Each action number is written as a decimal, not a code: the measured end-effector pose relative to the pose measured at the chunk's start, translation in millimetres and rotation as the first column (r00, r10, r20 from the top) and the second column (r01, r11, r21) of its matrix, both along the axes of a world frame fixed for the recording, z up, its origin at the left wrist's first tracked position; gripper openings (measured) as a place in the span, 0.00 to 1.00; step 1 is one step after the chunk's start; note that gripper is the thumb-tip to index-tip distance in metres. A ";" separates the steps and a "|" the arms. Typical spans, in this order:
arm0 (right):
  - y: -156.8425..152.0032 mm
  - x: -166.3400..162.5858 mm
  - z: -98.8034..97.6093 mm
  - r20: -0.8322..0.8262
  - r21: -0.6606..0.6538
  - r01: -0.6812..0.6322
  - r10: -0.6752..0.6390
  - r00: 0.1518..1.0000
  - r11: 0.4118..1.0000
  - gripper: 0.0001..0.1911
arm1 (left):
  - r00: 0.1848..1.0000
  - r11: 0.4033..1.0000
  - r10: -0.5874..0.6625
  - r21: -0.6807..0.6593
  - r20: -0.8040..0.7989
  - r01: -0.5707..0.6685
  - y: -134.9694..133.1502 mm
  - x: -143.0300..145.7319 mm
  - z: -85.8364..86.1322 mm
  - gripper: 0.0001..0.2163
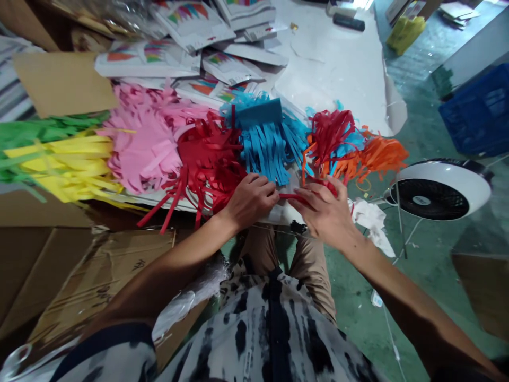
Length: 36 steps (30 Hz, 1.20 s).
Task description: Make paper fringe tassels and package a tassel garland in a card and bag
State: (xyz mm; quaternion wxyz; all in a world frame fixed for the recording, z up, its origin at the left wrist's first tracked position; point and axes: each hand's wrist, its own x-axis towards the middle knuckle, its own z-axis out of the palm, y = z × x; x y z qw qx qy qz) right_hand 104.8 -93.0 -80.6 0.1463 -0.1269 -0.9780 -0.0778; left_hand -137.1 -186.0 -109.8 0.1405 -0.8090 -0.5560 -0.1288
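Observation:
Between my two hands, at the table's front edge, runs a narrow twisted strip of red tissue-paper tassel (288, 197). My left hand (254, 196) is closed on its left end, fingers curled. My right hand (324, 207) pinches the other end, with more red paper showing under its fingers. A red fringe pile (209, 154) lies just left of my left hand, and blue fringed paper (264, 146) spreads behind both hands. Past my right hand sit a red tassel bunch (332, 132) and orange tassels (379, 156).
Pink (145, 143), yellow (75, 164) and green fringe (51, 130) line the table's left. Printed packets (194, 26) are heaped behind. A white fan (441, 188) stands right, near a blue crate (477, 111). Cardboard boxes (103, 276) are at lower left.

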 end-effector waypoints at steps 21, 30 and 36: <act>-29.2 -8.4 -17.2 0.039 -0.043 0.155 -0.153 0.987 0.987 0.18 | 0.996 0.993 -0.056 0.098 -0.064 0.062 -9.7 -0.8 -4.9 0.11; -15.5 9.3 -14.6 -0.016 -0.107 0.206 -0.208 0.978 0.973 0.13 | 0.997 0.998 -0.013 0.063 0.070 0.008 -15.7 -1.8 9.6 0.09; -1.6 -7.0 -6.8 -0.095 -0.086 0.145 -0.153 0.984 0.986 0.08 | 0.993 0.993 -0.061 -0.091 0.105 0.071 3.0 5.8 3.1 0.08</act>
